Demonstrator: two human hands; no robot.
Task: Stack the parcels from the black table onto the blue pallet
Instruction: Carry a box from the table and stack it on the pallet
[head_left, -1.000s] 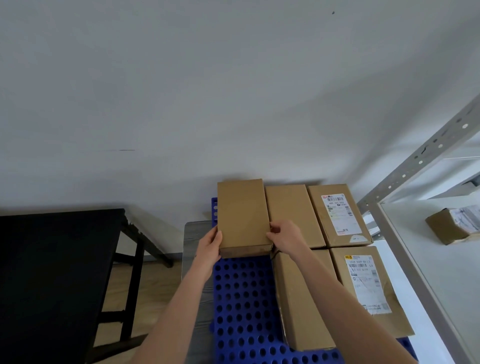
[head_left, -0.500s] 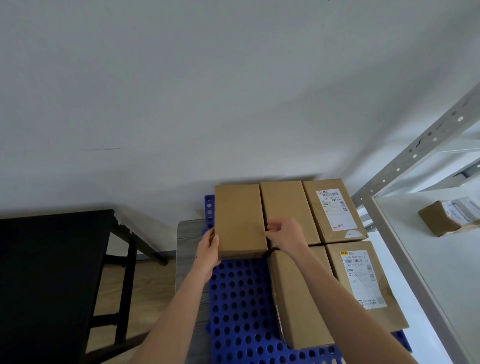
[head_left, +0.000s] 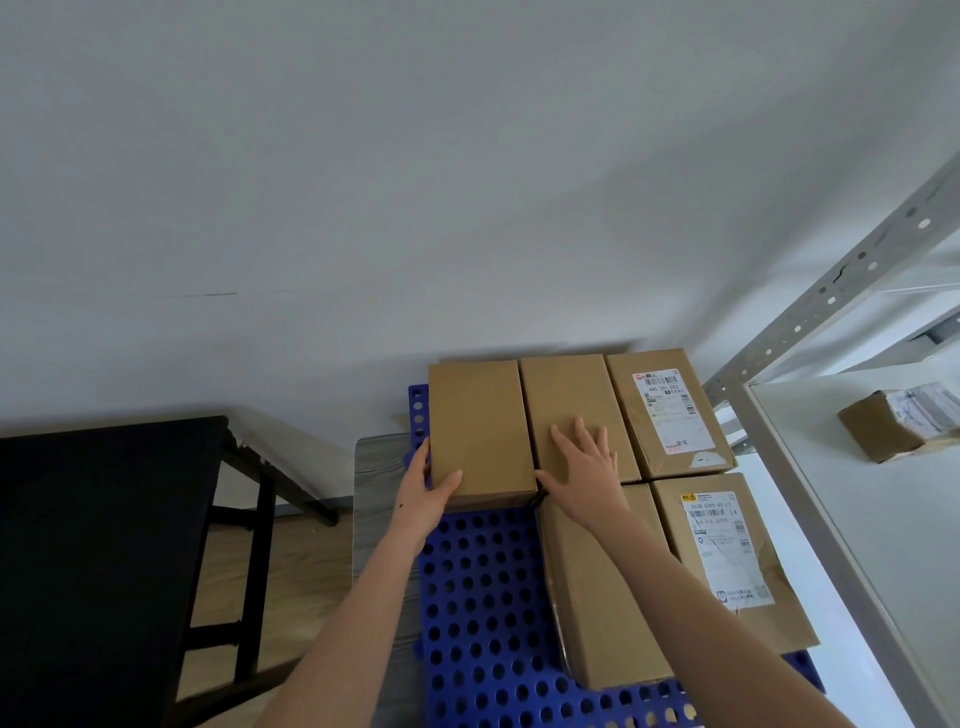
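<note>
The black table (head_left: 104, 519) runs off the left and bottom edges, and its top is too dark to show any detail. The left hand (head_left: 423, 493) grips the near left corner of the back-left parcel (head_left: 478, 431), thumb on top, fingers curled round the side and mostly hidden. That parcel lies flat on the blue pallet (head_left: 483, 597), whose near edge is cut off below and whose right part is covered. The right hand (head_left: 587, 467) lies flat, fingers spread, on the back-middle parcel (head_left: 569, 400); its forearm hides part of the front-middle parcel (head_left: 587, 613). Five parcels lie on the pallet, three touching in the back row and two in front. Two of them, the back-right parcel (head_left: 670, 410) and the front-right parcel (head_left: 727, 561), carry labels too small to read. One more box (head_left: 893, 426) sits on the shelf (head_left: 857, 545), cut off at the right edge.
</note>
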